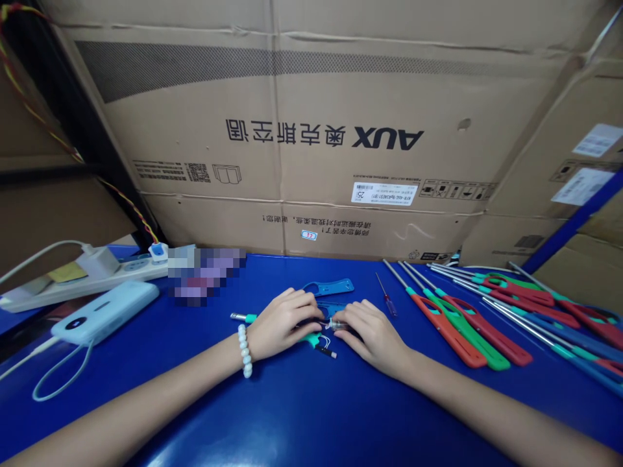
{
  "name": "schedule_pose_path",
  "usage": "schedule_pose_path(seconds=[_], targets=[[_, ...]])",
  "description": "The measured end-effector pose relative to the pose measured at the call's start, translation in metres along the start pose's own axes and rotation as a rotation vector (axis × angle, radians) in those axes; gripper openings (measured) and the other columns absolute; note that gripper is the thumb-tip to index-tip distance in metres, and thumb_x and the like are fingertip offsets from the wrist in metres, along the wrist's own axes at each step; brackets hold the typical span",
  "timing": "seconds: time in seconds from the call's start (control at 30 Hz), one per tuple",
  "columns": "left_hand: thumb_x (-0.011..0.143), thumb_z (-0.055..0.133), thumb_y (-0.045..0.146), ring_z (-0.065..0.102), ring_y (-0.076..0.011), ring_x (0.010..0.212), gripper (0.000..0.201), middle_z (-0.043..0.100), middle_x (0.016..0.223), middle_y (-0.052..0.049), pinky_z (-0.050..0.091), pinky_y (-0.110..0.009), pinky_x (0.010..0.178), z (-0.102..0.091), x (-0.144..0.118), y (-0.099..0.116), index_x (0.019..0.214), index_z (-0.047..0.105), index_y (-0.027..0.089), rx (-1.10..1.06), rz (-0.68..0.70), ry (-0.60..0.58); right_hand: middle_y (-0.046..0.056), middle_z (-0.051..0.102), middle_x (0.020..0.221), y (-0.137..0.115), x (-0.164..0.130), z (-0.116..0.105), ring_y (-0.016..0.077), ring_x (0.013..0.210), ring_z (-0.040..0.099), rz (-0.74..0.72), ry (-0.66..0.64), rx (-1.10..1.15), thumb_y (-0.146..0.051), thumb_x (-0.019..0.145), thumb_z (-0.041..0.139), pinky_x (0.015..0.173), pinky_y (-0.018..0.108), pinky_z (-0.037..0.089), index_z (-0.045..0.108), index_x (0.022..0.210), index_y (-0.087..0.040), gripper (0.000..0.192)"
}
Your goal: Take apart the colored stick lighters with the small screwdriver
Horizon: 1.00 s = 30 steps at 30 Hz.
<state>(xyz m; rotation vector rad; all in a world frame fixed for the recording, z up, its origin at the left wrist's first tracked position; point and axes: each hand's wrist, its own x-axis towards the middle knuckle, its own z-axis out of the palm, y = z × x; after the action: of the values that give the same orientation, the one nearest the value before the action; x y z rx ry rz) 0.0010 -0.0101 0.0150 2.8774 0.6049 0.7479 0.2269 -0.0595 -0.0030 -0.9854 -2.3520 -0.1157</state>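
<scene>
My left hand (pixel 287 321), with a pale bead bracelet at the wrist, is closed around the green inner part of a long-nozzle lighter (pixel 250 318); its metal tube points left. My right hand (pixel 374 334) pinches a small clear part (pixel 335 324), perhaps the fuel tank, close to the left fingertips. Between the hands, a black igniter piece (pixel 325 351) with thin white wires hangs under the green part. Just behind lies a blue lighter handle shell (pixel 335 287), and a second blue piece is partly hidden by my hands.
A screwdriver (pixel 389 303) lies behind my right hand. Several lighters with red (pixel 491 332), green and blue handles spread along the right. On the left are a light blue power bank (pixel 114 308) and a power strip (pixel 131 267). A cardboard wall (pixel 311 84) stands behind.
</scene>
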Motion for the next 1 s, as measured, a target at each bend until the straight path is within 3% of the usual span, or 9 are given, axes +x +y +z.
schedule_pose_path(seconds=[0.3, 0.87, 1.0], targets=[[0.098, 0.041, 0.024, 0.049, -0.0157, 0.077, 0.024, 0.059, 0.083, -0.002, 0.031, -0.030, 0.074, 0.000, 0.003, -0.002, 0.080, 0.056, 0.016, -0.022, 0.029, -0.099, 0.005, 0.064, 0.081, 0.001, 0.002, 0.000, 0.0182, 0.073, 0.052, 0.051, 0.054, -0.026, -0.027, 0.095, 0.048, 0.067, 0.032, 0.034, 0.059, 0.088, -0.017, 0.016], [0.095, 0.039, 0.023, 0.049, -0.0156, 0.074, 0.026, 0.058, 0.078, -0.002, 0.032, -0.030, 0.073, -0.001, 0.006, 0.005, 0.075, 0.055, 0.016, -0.069, 0.025, -0.100, 0.006, 0.065, 0.086, 0.000, 0.000, 0.000, 0.0193, 0.077, 0.053, 0.049, 0.097, 0.069, -0.020, 0.094, 0.047, 0.069, 0.034, 0.037, 0.059, 0.095, -0.017, 0.012], [0.095, 0.037, 0.023, 0.048, -0.0161, 0.072, 0.028, 0.057, 0.077, -0.003, 0.032, -0.031, 0.072, -0.004, 0.002, 0.001, 0.075, 0.055, 0.016, -0.029, 0.013, -0.081, 0.006, 0.065, 0.085, 0.012, 0.000, 0.000, 0.0203, 0.079, 0.056, 0.171, 0.169, 0.107, -0.022, 0.094, 0.048, 0.074, 0.036, 0.041, 0.059, 0.091, -0.018, 0.011]])
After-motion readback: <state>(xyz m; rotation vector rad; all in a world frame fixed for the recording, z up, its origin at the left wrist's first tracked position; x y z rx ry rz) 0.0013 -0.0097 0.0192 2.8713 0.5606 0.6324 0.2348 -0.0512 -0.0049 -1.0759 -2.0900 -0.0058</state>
